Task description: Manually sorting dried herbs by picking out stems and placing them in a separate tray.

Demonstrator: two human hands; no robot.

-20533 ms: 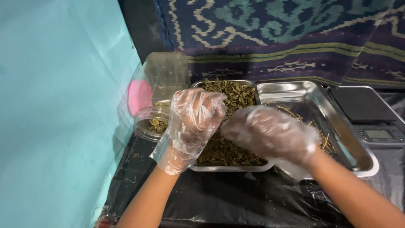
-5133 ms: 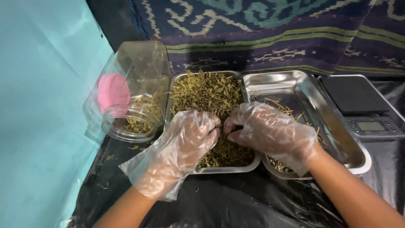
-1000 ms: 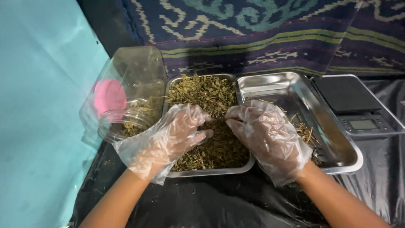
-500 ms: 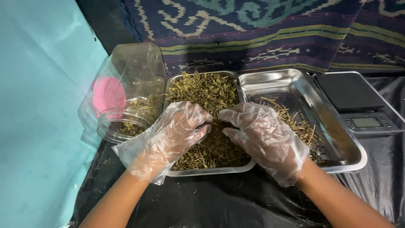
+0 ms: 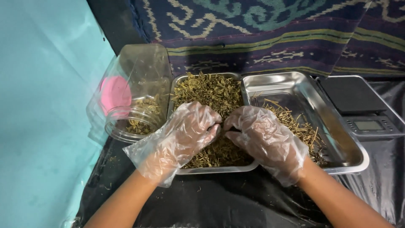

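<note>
Dry, greenish-brown herbs (image 5: 206, 90) fill the left steel tray (image 5: 219, 169), a tangle of leaf bits and thin stems. The gloved left hand (image 5: 185, 135) and right hand (image 5: 263, 137) rest on them, fingers curled together, pinching bits. Black plastic covers the table (image 5: 219, 202); a patterned cloth (image 5: 274, 33) hangs behind.

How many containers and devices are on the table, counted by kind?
Metal trays: 2, one with dried herbs, one with stems
Clear plastic jars: 1
Digital scales: 1
Total: 4
</note>
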